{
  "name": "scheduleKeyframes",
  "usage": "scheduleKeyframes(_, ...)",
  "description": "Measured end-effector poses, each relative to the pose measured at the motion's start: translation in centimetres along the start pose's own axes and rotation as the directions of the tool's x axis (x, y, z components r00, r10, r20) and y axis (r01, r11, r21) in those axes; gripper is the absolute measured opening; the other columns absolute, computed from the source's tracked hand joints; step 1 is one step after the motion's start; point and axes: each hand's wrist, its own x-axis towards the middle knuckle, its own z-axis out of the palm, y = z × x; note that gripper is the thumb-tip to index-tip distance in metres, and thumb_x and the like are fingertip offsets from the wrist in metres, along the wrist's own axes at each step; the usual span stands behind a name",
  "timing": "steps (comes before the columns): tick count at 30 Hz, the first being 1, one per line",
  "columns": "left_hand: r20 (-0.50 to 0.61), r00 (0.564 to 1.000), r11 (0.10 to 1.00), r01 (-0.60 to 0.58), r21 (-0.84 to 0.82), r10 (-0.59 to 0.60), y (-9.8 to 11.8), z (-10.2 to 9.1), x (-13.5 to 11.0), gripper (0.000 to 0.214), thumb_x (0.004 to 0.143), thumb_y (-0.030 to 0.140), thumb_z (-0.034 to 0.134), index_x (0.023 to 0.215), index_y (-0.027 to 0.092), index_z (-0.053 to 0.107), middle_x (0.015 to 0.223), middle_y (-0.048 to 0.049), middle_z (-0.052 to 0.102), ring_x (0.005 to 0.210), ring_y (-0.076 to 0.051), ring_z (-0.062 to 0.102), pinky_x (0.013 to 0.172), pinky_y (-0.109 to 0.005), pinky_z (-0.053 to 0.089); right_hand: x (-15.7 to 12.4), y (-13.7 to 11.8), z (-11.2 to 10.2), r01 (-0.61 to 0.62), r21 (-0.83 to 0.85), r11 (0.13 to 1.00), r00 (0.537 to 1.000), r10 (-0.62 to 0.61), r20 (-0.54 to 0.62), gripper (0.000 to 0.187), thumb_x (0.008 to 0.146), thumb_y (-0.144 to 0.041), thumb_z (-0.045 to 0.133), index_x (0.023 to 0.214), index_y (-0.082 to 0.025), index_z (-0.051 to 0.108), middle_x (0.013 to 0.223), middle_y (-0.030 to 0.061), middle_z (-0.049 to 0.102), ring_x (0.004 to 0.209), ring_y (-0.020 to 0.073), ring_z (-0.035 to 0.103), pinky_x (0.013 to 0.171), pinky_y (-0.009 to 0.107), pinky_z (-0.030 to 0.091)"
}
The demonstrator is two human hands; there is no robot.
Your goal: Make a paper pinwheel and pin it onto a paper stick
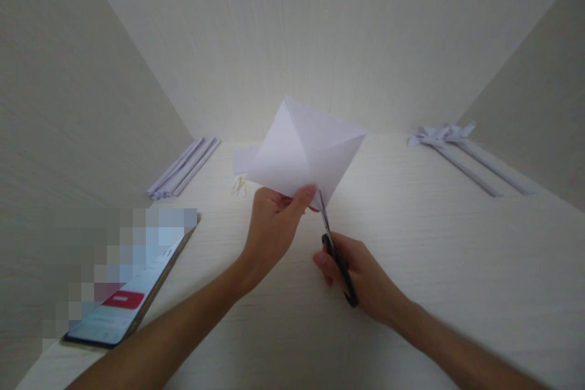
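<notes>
Pinched between the thumb and fingers of my left hand [278, 219] is a sheet of white paper [315, 134], creased from corner to corner and held up above the table. My right hand [361, 274] grips a pair of scissors [340, 265] with black handles. Their metal blades point up and away from me and meet the paper's near corner, just right of my left thumb. Whether the blades are parted or closed on the paper is hard to make out.
Rolled paper sticks [185, 169] lie at the back left. Two paper tubes with fringed ends [475, 161] lie at the back right. A flat paper piece [243, 159] and several small pale bits [239, 186] are behind my left hand. A phone [132, 301] with a lit screen lies left.
</notes>
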Motion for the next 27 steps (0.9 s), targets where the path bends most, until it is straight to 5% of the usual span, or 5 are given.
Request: scheduleKeyframes(27,-0.019,1.000,1.000,0.025,0.016,-0.025,-0.15,0.08,-0.04,0.022,0.067,0.024,0.059,0.047,0.015,0.060,0.052,0.0006,0.064,0.051,-0.011,0.058,0.048,-0.019,0.044,0.00,-0.05,-0.06,-0.003,-0.003,1.000,1.000,0.003,0.002,0.035,0.075,-0.049,0.047,0.059,-0.018,0.043,0.052,-0.0014,0.047,0.049,0.0109,0.041,0.045,0.022,0.030)
